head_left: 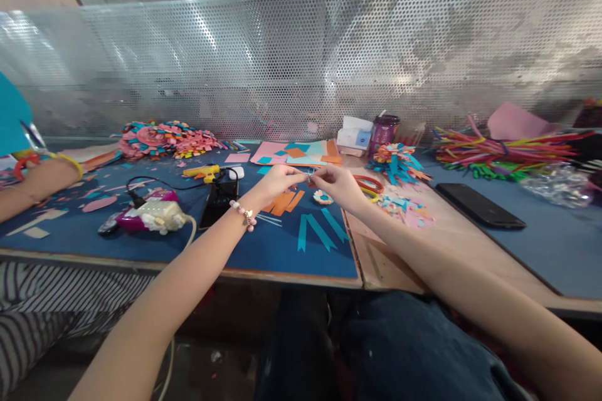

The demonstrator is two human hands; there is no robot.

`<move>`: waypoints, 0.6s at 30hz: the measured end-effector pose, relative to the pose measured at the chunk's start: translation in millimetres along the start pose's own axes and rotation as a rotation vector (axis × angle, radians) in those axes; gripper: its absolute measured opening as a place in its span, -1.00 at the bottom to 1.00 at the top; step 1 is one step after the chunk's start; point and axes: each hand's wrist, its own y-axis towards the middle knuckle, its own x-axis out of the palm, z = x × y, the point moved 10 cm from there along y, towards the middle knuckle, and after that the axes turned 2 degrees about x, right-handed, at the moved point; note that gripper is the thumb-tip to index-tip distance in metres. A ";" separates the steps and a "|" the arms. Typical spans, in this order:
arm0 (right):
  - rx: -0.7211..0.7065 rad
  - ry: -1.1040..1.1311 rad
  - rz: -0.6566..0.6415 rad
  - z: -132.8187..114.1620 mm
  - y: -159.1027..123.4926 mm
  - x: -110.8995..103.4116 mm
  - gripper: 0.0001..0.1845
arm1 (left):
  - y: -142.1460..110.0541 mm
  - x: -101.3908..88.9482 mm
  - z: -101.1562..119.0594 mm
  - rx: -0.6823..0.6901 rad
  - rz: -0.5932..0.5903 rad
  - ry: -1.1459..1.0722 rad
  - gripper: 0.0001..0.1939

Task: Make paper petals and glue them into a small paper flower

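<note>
My left hand (278, 183), with a beaded bracelet at its wrist, is closed in a pinch. Opposite it, my right hand (337, 184) pinches too, fingertips nearly meeting. Between them is a small bluish piece (310, 173), too small to name and partly hidden by the fingers. Just below the fingers lies a small pale paper rosette (323, 197) on the blue mat. Orange paper strips (286, 202) lie under my left hand. Nearer the table edge are blue paper strips with notched ends (318, 232).
Coloured paper sheets (296, 153) lie behind my hands. A yellow glue gun (202, 172), a phone (219, 203) and a power adapter (160, 213) sit to the left. At right are scissors (369, 185), a second phone (480, 205) and pipe cleaners (505, 147). Another person's arm (44, 188) holds scissors at far left.
</note>
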 end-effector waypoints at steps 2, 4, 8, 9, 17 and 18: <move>-0.003 0.002 0.003 -0.1 -0.2 -0.2 -0.80 | -0.7 0.4 1.0 0.003 -0.002 -0.005 -0.75; -0.008 -0.001 0.006 -0.3 -0.3 -0.5 -0.80 | -1.2 0.3 1.7 0.003 0.000 -0.008 -0.75; -0.008 0.006 -0.006 0.0 -0.3 0.1 -0.79 | -1.7 0.2 2.3 -0.004 0.005 -0.010 -0.76; -0.008 0.012 -0.008 0.1 -0.1 0.1 -0.79 | -1.9 0.3 2.6 -0.005 0.006 -0.011 -0.75; 0.006 0.031 -0.020 1.1 0.0 0.5 -0.76 | -2.4 -0.3 1.3 -0.028 0.017 0.020 -0.71; 0.008 0.031 -0.021 1.0 -0.1 0.5 -0.76 | -2.1 -0.3 1.1 -0.027 0.015 0.024 -0.71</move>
